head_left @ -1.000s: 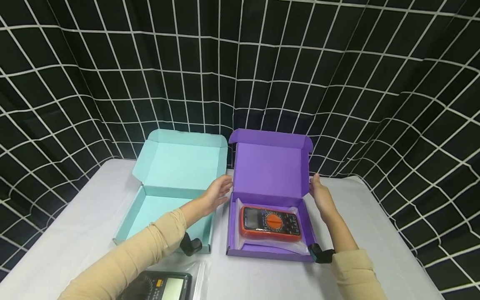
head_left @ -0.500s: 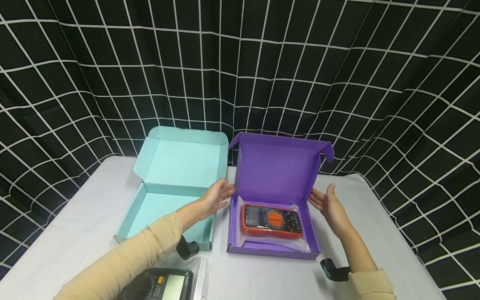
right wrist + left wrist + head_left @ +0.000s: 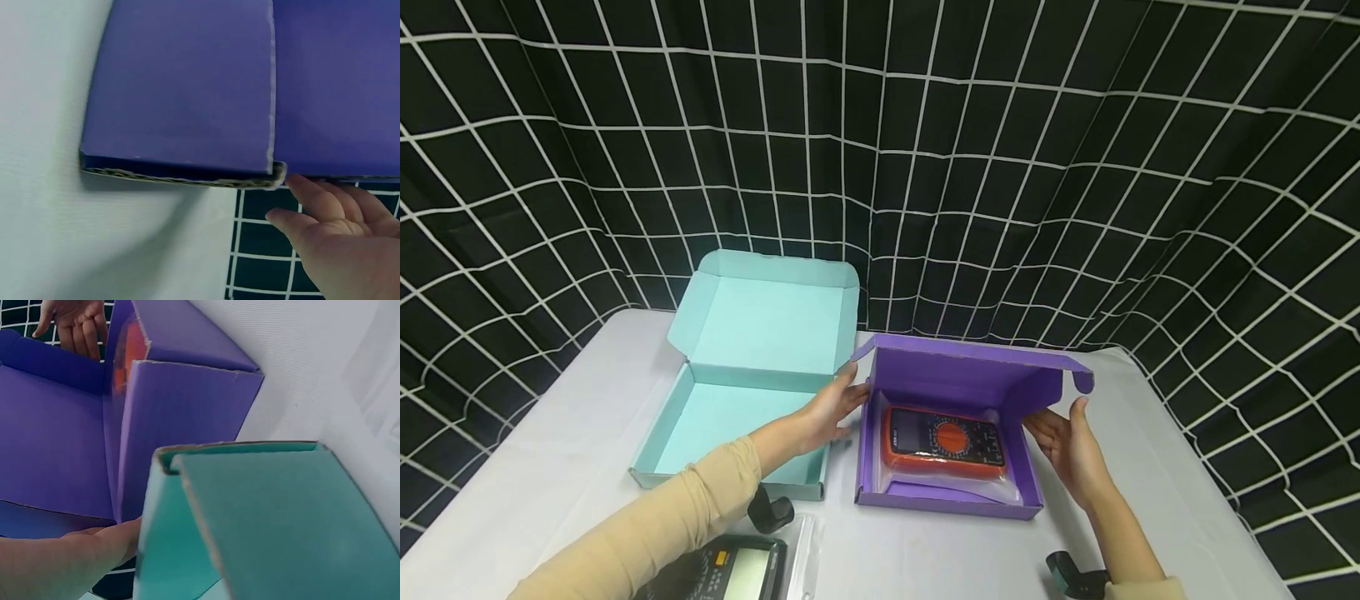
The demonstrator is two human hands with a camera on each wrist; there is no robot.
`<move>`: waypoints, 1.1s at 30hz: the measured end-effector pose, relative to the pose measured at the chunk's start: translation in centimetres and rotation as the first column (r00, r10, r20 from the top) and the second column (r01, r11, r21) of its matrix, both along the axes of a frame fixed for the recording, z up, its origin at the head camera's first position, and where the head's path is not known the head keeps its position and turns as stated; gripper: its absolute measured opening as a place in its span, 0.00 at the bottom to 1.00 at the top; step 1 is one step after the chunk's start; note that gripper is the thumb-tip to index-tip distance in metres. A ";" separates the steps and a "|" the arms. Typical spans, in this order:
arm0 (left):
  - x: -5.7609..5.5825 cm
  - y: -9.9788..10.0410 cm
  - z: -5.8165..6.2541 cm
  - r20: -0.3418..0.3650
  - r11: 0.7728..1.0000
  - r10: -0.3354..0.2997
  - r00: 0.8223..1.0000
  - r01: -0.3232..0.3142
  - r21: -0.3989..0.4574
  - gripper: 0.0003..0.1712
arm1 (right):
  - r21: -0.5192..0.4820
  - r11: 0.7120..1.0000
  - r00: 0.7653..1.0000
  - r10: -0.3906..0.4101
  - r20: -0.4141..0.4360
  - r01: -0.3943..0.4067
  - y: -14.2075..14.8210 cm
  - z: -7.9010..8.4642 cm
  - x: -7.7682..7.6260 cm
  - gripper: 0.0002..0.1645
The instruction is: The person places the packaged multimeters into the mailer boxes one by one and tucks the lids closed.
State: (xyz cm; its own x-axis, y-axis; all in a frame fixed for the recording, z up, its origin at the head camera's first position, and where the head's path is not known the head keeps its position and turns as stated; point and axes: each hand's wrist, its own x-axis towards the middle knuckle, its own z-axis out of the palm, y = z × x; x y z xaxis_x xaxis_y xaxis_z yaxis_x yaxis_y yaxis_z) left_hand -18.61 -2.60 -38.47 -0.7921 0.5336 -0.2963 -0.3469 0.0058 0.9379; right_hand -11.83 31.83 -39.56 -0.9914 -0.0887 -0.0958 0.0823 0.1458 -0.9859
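Observation:
A purple cardboard box (image 3: 951,505) holds an orange multimeter (image 3: 947,442) in a clear plastic bag. Its lid (image 3: 955,367) leans forward over the back of the box, partly lowered. My left hand (image 3: 827,412) is at the box's left side, between it and the turquoise box, fingers extended by the lid's hinge. At the right side, my right hand (image 3: 1075,454) has its fingers straight against the lid's side flap, with the thumb up. In the right wrist view, the right hand (image 3: 344,231) shows near the purple side wall (image 3: 181,87).
An open turquoise box (image 3: 737,425) stands left of the purple one, its lid raised. A dark multimeter (image 3: 722,571) in a clear bag lies at the front, partly behind the left sleeve. White cloth (image 3: 917,558) covers the table; a black gridded curtain (image 3: 880,150) hangs behind.
The purple lid has swung from upright to leaning forward. My right hand has moved right and down along with it; the left hand has shifted slightly downward. The multimeter stays in the box.

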 end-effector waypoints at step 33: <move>0.0 -0.5 0.8 0.034 1.000 -0.002 0.999 0.002 0.015 0.41 | -0.070 0.992 0.991 -0.112 -0.078 0.107 -0.2 7.8 1.7 0.25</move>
